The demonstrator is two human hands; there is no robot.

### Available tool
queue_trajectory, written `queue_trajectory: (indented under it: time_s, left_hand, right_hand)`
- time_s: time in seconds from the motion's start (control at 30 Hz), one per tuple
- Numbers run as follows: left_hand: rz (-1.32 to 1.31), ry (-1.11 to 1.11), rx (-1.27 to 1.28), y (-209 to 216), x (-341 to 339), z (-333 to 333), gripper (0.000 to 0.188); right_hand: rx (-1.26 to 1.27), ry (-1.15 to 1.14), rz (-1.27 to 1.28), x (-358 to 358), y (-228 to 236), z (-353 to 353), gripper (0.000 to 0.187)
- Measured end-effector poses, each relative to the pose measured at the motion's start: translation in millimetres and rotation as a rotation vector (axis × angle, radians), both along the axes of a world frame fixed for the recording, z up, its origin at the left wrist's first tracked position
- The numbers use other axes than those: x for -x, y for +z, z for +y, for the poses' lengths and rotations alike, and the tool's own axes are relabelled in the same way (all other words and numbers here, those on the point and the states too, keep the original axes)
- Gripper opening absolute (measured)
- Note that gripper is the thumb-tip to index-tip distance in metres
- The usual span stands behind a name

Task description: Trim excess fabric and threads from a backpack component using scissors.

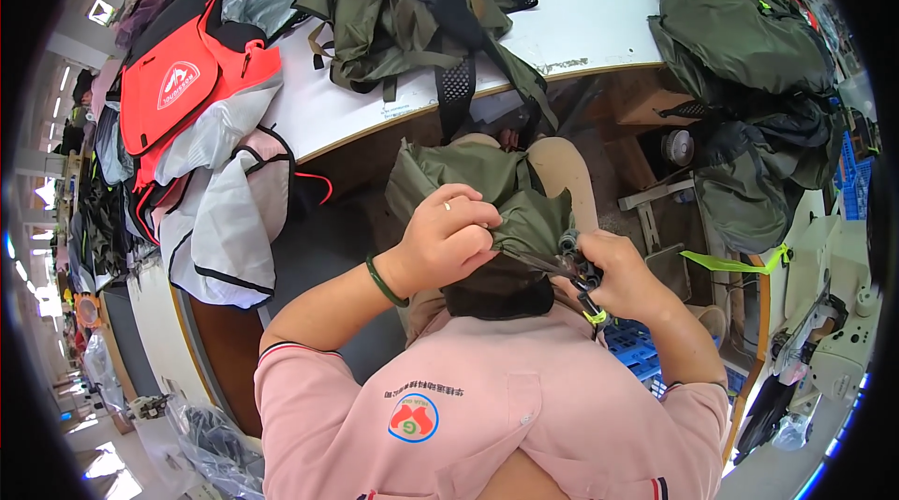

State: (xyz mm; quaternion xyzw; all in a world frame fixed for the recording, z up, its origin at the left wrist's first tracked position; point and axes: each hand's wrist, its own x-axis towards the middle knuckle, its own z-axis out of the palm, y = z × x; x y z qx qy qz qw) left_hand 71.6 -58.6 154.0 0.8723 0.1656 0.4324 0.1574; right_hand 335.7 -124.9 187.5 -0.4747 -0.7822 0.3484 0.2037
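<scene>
- Head view: the olive-green bag [487, 191] sits bunched in the person's lap, just below the edge of the white table [581, 13]. It is soft, crumpled cloth with a darker lining showing at its near end.
- The left hand [449, 238] rests on top of the bag, fingers curled and pressed together, pinching a fold of the green cloth at its near edge.
- The right hand [623, 275] is closed around small black snips [571, 261], whose thin blades reach left to the pinched fold. A yellow-green loop [595, 317] hangs from the handle under the palm.
- The bag's long axis runs away from the person toward the table, its far end draped over a beige board [567, 177]; which end is the opening I cannot tell.
- On the table lies another olive-green bag with black mesh straps [412, 13], flopped open; what it holds is hidden.
- At the table's left, a red and grey bag [201, 88] lies over the edge.
- To the right, a heap of dark green bags [749, 60] is stacked, well apart from the hands.
- A blue crate [637, 350] shows under the right forearm, its contents hidden.
</scene>
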Motion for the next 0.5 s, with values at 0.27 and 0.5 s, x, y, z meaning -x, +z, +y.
queue_trajectory:
  time_s: [0.27, 0.5]
  left_hand:
    - [-0.015, -0.034, 0.132, -3.0, -0.4, -0.5, 0.037]
    - [-0.018, -0.057, 0.263, -0.5, -11.8, -2.1, 0.033]
  right_hand:
    - [0.18, -0.214, 0.221, -12.0, 26.1, 14.0, 0.036]
    - [-0.165, 0.006, 0.226, 32.3, 19.5, 32.7, 0.036]
